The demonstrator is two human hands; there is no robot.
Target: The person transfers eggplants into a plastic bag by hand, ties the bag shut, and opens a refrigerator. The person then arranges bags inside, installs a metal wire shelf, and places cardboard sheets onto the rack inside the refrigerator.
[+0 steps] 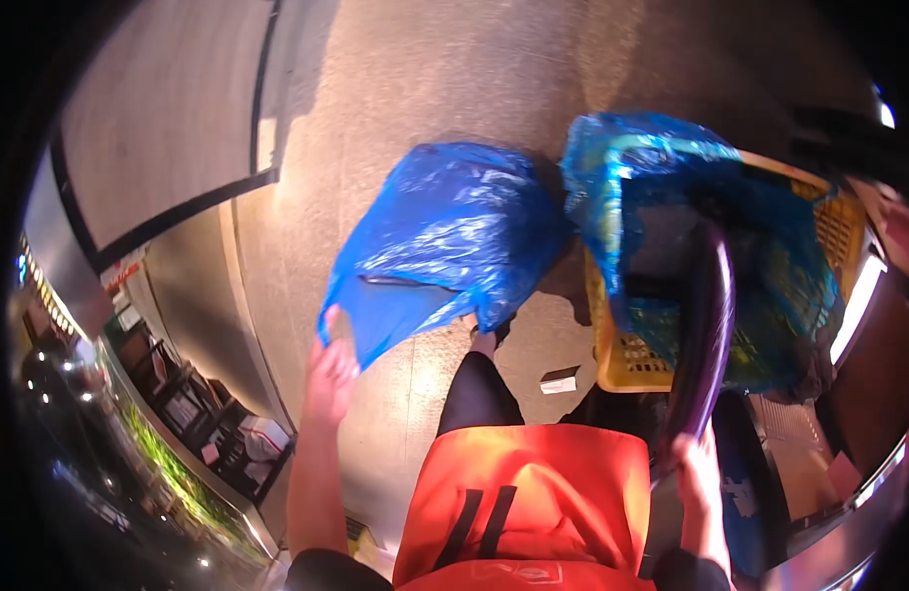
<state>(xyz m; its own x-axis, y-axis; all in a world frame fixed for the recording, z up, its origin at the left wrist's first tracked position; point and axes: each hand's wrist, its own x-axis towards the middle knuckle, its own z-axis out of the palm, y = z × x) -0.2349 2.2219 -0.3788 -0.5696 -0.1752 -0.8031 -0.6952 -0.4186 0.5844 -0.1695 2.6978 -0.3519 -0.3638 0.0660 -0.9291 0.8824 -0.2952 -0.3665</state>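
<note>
My left hand [334,369] grips the lower left edge of a blue plastic bag [454,217], which bulges on the floor with its opening partly spread towards me. My right hand [695,458] is closed round the near end of a long, shiny dark purple eggplant [708,325]. The eggplant's far end reaches over a yellow crate [630,366] lined with blue plastic [602,172]. Dark shapes lie inside the crate, too dim to make out well.
A small white box [560,380] lies on the floor [395,89] between bag and crate. At the left, a shelf unit [173,394] and a grey panel [168,108] stand near my left arm. An orange apron [533,492] covers my lap.
</note>
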